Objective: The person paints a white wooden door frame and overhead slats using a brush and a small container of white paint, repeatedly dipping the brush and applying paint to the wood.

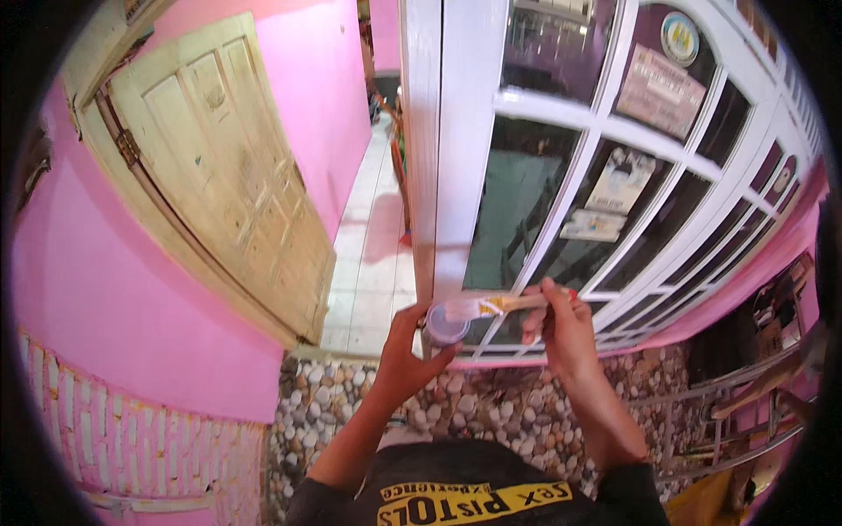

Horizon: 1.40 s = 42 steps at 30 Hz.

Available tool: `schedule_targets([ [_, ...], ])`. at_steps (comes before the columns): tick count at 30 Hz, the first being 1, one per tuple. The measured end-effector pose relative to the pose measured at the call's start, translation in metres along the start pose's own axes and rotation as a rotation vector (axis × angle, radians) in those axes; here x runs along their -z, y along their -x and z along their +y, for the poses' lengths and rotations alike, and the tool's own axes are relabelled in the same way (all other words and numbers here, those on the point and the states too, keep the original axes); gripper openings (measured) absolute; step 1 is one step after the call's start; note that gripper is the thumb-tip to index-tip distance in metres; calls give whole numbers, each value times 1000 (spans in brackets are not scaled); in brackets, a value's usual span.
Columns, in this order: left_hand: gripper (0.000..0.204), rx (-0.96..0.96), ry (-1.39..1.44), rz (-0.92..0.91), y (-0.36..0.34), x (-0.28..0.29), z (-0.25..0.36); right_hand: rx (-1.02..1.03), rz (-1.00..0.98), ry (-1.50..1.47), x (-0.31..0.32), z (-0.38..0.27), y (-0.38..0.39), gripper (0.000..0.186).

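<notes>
My left hand point(408, 358) is closed round a small translucent plastic cup point(447, 328) with something pale lilac inside it. In my right hand point(563, 326) is the wooden handle of a flat paintbrush point(502, 304), held level. Its pale, paint-coated bristles lie over the mouth of the cup; whether they touch the rim I cannot tell. Just beyond both hands stands a white-painted window frame point(539, 110) with dark glass panes and a wide white post point(453, 175) at its left edge.
A worn cream panelled door point(219, 167) stands open on the left, by a pink wall point(123, 289). White floor tiles point(373, 263) show through the doorway. Pebble-patterned ground point(491, 403) lies below me. Metal rails point(745, 438) are at the right. Paper stickers point(662, 92) are on the glass.
</notes>
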<state>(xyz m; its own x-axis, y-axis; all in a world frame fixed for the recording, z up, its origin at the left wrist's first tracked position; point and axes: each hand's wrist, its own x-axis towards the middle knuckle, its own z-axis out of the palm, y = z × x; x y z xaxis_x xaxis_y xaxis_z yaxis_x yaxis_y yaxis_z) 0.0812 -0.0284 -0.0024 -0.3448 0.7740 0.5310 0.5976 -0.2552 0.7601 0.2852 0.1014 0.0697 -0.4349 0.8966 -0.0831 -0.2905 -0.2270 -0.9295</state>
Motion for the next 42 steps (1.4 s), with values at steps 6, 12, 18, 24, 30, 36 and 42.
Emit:
schedule_targets([
  [6, 68, 17, 84, -13, -10, 14, -7, 221, 8, -39, -33, -46, -4, 39],
  [12, 68, -47, 99, -20, -10, 39, -23, 855, 21, 253, -111, -137, -24, 40],
  [18, 67, 3, 119, -41, 4, 63, -49, 1221, 5, 378, -180, -186, -50, 34],
  [24, 61, 9, 156, -23, 10, 87, -68, 1470, 139, 778, -198, -221, -75, 27],
  [30, 61, 56, 150, -19, 20, 97, -93, 1524, 129, 811, -194, -206, -66, 23],
  [36, 62, 71, 128, -35, 19, 101, -97, 1537, 201, 1071, -195, -209, -77, 20],
  [42, 60, 58, 160, -8, 19, 98, -96, 1638, 81, 649, -228, -267, -72, 29],
])
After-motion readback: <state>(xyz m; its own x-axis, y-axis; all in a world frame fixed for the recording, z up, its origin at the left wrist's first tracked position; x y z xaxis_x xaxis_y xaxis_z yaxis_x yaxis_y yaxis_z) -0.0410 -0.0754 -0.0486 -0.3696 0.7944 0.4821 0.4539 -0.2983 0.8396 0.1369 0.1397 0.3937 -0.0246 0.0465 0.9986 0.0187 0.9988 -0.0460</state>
